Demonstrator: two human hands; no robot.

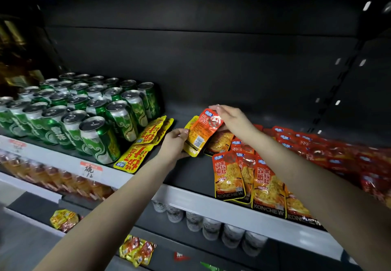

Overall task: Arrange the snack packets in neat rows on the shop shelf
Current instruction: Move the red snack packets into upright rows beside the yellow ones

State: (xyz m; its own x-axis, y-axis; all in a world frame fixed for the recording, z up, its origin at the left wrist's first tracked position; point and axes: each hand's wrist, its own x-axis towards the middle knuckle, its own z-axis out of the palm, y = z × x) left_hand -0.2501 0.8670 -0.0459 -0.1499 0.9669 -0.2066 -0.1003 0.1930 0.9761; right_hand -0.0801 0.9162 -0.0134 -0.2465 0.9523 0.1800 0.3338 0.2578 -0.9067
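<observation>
My left hand (pixel 176 144) grips the lower end of an orange and yellow snack packet (pixel 201 134), held tilted above the dark shelf (pixel 190 177). My right hand (pixel 230 118) holds the packet's top end from above. A row of orange and red packets (pixel 249 177) lies overlapping on the shelf under my right forearm, reaching the front edge. More red packets (pixel 330 150) lie in a loose heap to the right. Yellow packets (pixel 146 146) lie in a line to the left, beside the cans.
Green drink cans (pixel 84 112) stand in rows on the shelf's left part. A white price rail (pixel 63 160) runs along the front edge. Lower shelves hold orange packets (pixel 53 177), white jars (pixel 211 226) and loose yellow packets (pixel 137 251).
</observation>
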